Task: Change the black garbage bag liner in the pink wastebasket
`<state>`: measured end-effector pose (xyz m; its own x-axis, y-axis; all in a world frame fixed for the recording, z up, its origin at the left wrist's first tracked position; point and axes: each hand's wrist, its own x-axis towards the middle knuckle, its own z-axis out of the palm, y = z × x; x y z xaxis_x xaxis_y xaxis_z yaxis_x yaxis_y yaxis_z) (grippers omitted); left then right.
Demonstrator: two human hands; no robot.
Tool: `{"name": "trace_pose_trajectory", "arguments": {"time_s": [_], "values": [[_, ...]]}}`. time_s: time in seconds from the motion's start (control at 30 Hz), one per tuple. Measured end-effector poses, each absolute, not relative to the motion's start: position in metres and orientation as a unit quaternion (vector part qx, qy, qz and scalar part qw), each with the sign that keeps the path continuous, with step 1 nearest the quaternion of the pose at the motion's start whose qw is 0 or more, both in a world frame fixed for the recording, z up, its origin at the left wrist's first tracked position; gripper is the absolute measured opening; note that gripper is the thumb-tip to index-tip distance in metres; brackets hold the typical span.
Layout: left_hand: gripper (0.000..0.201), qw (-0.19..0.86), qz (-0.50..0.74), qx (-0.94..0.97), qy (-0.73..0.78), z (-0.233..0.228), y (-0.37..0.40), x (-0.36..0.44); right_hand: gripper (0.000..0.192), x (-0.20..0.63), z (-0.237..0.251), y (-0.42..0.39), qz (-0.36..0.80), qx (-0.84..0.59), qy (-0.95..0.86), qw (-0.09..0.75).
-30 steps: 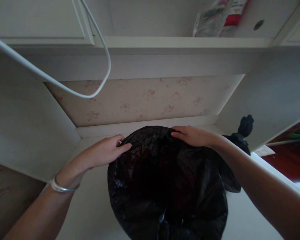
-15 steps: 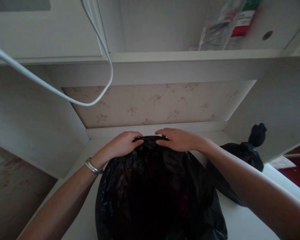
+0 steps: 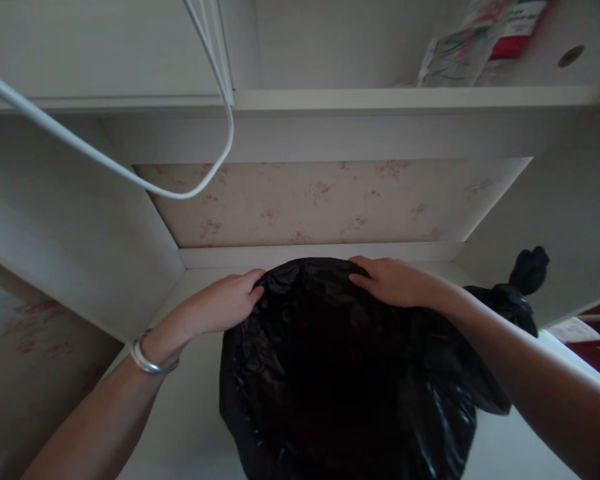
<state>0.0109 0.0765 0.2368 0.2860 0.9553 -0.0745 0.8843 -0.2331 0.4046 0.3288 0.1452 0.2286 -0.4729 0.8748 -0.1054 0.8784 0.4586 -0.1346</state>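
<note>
While the wide-mouthed, crinkled black plastic bag (image 3: 350, 380) gapes at the bottom centre of the frame, the left hand (image 3: 230, 303) pinches its far rim between thumb and curled fingers, and the right hand (image 3: 390, 281) does likewise farther right. Beyond it, at centre right, a knotted black plastic bag (image 3: 505, 303) sits partly behind the right forearm (image 3: 525, 380), and a looped white cable (image 3: 180, 195) hangs at upper left.

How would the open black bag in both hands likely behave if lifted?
The open black bag is probably floppy, as its sides are creased. It may be slippery, given the glossy highlights. Its weight is uncertain: it is too dark inside to see contents.
</note>
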Motion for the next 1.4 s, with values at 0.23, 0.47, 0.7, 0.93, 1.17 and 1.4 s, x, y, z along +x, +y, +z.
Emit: {"name": "trace_pose_trajectory", "arguments": {"time_s": [0.23, 0.47, 0.7, 0.93, 1.17, 1.4], "values": [[0.058, 0.099, 0.111, 0.784, 0.602, 0.252, 0.081, 0.021, 0.046, 0.321, 0.221, 0.152, -0.107, 0.398, 0.910, -0.047], [0.047, 0.127, 0.146, 0.834, 0.516, 0.232, 0.119, 0.034, 0.068, 0.317, 0.232, 0.145, -0.147, 0.407, 0.899, -0.066], [0.038, 0.171, 0.159, 0.827, 0.512, 0.216, 0.122, 0.033, 0.049, 0.333, 0.232, 0.133, -0.153, 0.446, 0.880, -0.052], [0.036, 0.224, 0.173, 0.787, 0.549, 0.213, 0.116, 0.030, 0.060, 0.344, 0.236, 0.125, -0.157, 0.483, 0.860, -0.052], [0.038, 0.268, 0.190, 0.755, 0.568, 0.215, 0.104, 0.030, 0.058, 0.354, 0.232, 0.123, -0.147, 0.511, 0.846, -0.029], [0.032, 0.409, 0.278, 0.647, 0.580, 0.218, 0.088, 0.025, 0.060, 0.371, 0.221, 0.116, -0.157, 0.534, 0.827, -0.076]]}}
